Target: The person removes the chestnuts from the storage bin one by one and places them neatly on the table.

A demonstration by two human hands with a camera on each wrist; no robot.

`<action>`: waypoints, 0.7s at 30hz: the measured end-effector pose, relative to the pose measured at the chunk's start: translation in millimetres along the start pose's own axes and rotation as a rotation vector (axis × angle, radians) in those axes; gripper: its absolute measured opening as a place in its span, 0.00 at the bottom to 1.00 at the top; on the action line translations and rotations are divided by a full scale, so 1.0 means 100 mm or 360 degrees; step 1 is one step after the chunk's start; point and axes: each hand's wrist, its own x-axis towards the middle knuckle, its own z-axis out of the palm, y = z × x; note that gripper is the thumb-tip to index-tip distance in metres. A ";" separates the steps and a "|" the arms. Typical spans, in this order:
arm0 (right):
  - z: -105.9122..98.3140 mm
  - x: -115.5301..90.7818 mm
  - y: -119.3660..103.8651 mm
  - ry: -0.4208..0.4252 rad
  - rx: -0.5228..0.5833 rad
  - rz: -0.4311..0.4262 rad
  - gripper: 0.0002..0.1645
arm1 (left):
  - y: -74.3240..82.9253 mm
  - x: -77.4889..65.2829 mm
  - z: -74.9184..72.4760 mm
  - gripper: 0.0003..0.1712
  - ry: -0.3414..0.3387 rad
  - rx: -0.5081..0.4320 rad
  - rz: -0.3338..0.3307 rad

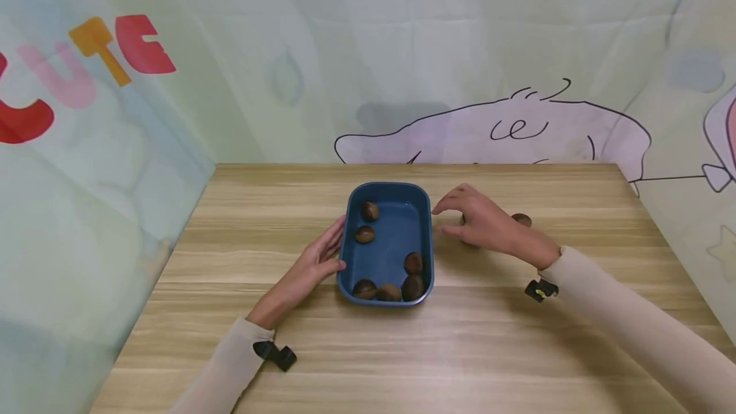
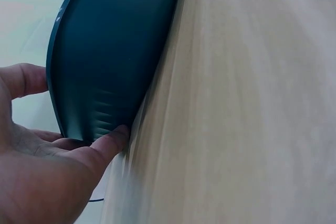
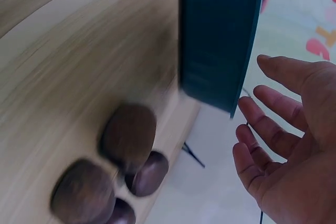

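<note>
A blue rectangular bin (image 1: pixel 386 235) stands on the table with several round, brown, chestnut-like nuts inside, such as the one (image 1: pixel 370 211) by its far left corner. My left hand (image 1: pixel 319 257) rests against the bin's left outer wall, its fingers nearly straight along it. In the left wrist view, the fingers of that hand (image 2: pixel 58 166) touch the dark side of the bin (image 2: pixel 113 51). Off the bin's right side, my right hand (image 1: pixel 485 222) hovers with nothing between thumb and fingers. Below it in the right wrist view lie several more brown nuts (image 3: pixel 128 132).
Wood-grain table (image 1: pixel 241 254) surrounds the bin. Another nut (image 1: pixel 522 219) shows behind the right wrist, and one is partly hidden under the right hand. A printed cloth backdrop (image 1: pixel 276 69) rises behind the table's far edge.
</note>
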 end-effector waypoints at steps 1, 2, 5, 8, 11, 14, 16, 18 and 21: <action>0.02 0.03 -0.02 -0.0006 0.0007 -0.0008 0.16 | 0.00 0.00 0.00 0.51 0.0002 0.0000 0.0000; 0.04 0.06 -0.04 -0.0014 0.0013 -0.0012 0.17 | 0.07 0.00 0.03 0.51 0.0009 0.0004 -0.0023; 0.10 0.14 -0.10 -0.0024 0.0029 -0.0026 0.17 | 0.11 -0.01 0.04 0.52 0.0015 0.0002 -0.0027; 0.15 0.23 -0.13 -0.0011 0.0054 -0.0064 0.17 | 0.16 -0.02 0.06 0.51 0.0020 0.0018 -0.0038; 0.21 0.30 -0.15 0.0000 0.0083 -0.0112 0.15 | 0.18 -0.02 0.08 0.51 0.0034 0.0034 -0.0076; 0.27 0.37 -0.17 -0.0012 0.0104 -0.0142 0.15 | 0.28 -0.02 0.12 0.52 0.0066 0.0045 -0.0159; 0.30 0.41 -0.19 -0.0033 0.0110 -0.0143 0.15 | 0.31 -0.02 0.13 0.52 0.0077 0.0035 -0.0186; 0.33 0.45 -0.20 -0.0058 0.0111 -0.0144 0.16 | 0.30 -0.02 0.13 0.52 0.0076 0.0042 -0.0178; 0.38 0.51 -0.23 -0.0101 0.0118 -0.0152 0.17 | 0.29 -0.02 0.13 0.51 0.0073 0.0072 -0.0153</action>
